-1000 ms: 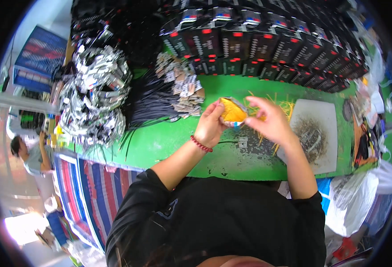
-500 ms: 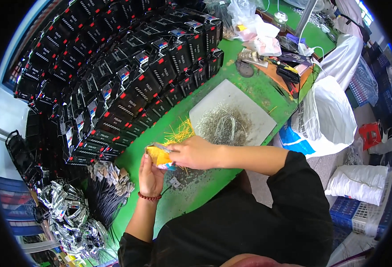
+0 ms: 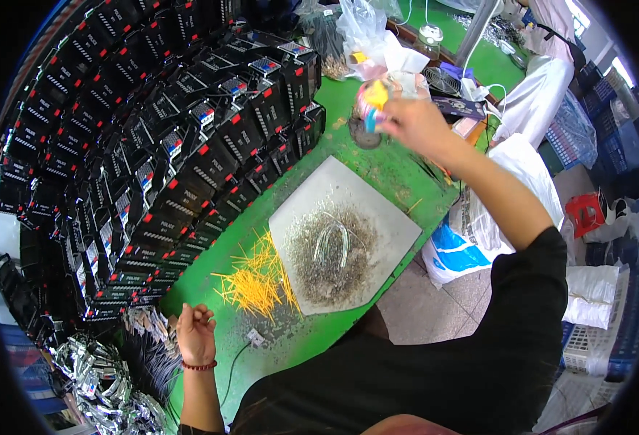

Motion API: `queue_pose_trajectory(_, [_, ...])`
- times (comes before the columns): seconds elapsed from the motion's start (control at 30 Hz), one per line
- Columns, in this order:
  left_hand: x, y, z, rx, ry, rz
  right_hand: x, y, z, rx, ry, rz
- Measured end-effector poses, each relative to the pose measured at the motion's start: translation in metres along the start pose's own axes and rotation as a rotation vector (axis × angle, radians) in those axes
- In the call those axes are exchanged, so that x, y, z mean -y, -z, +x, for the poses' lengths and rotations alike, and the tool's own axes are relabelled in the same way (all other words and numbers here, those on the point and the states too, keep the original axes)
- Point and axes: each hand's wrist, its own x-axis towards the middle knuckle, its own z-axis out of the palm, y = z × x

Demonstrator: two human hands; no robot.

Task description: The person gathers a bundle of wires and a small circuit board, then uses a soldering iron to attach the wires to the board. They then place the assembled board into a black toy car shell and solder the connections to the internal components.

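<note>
My right hand (image 3: 417, 127) is closed on a small crumpled packet (image 3: 374, 105) in yellow, pink and blue, somewhat smeared by motion, held over the far side of the green table (image 3: 406, 163). My left hand (image 3: 196, 333) is low at the left, palm up with loosely curled fingers, the thumb apart, and nothing visible in it. Between the two hands, thin yellow sticks (image 3: 254, 283) lie in a loose pile. Beside them, a grey sheet (image 3: 377, 293) bears a scatter of small silvery bits and a bundle of bent wires (image 3: 332, 243).
Stacked black toy-like cases (image 3: 211, 148) with red corners fill the left. Silver-coloured parts (image 3: 98, 377) and dark cords (image 3: 145, 348) lie near my left forearm. A white sack (image 3: 519, 170) stands off the table's right edge. Clear plastic bags (image 3: 370, 32) sit at the far end.
My right hand has carried the packet away from my left hand, toward the far end of the table. My left hand has let go and dropped back left. The yellow pile is uncovered.
</note>
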Motion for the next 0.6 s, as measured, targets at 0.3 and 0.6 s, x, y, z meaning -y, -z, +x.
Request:
queue_pose_trajectory(0.3, [0.01, 0.003, 0.009, -0.086, 0.014, -0.051, -0.103, -0.097, 0.127, 0.343, 0.0, -0.397])
queue_pose_trajectory(0.6, [0.01, 0.004, 0.038, -0.056, 0.029, -0.082, -0.09, -0.099, 0.164, 0.547, -0.039, -0.48])
